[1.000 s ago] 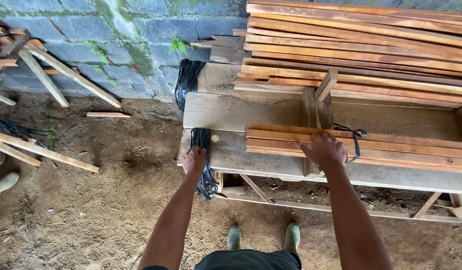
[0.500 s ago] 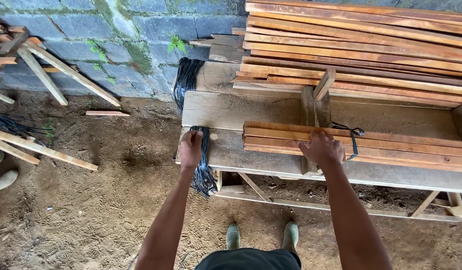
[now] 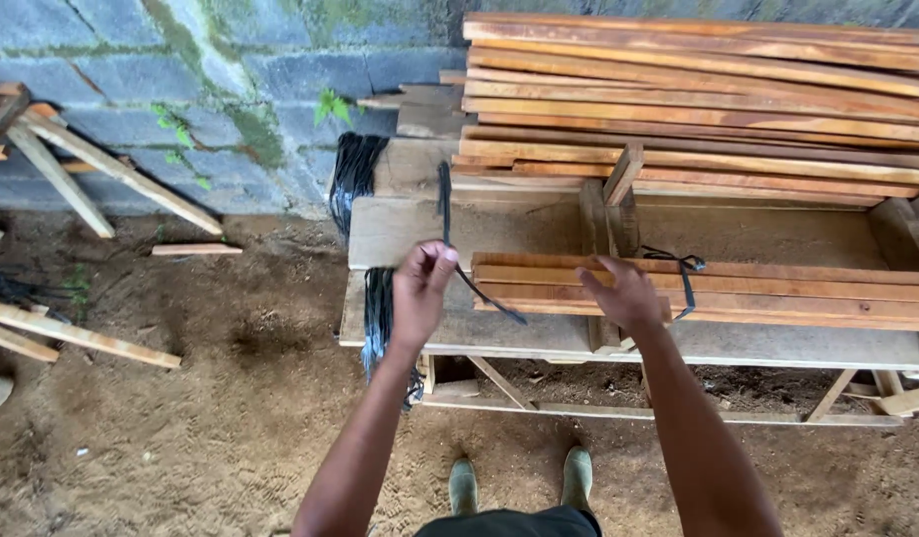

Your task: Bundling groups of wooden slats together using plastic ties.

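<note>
Black strap (image 3: 446, 214) was pinched in the left hand (image 3: 420, 288), lifted mid-frame; the right hand (image 3: 623, 295), fingers loosely spread and empty, hovered over the slat bundle (image 3: 777, 293) on the counter (image 3: 499, 333). Binding seemed underway; threading calls for slack.

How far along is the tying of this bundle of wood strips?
One black tie already wraps the bundle of strips near its middle. The left hand pinches a loose black strap; the right hand hovers over the bundle's untied left end.
</note>
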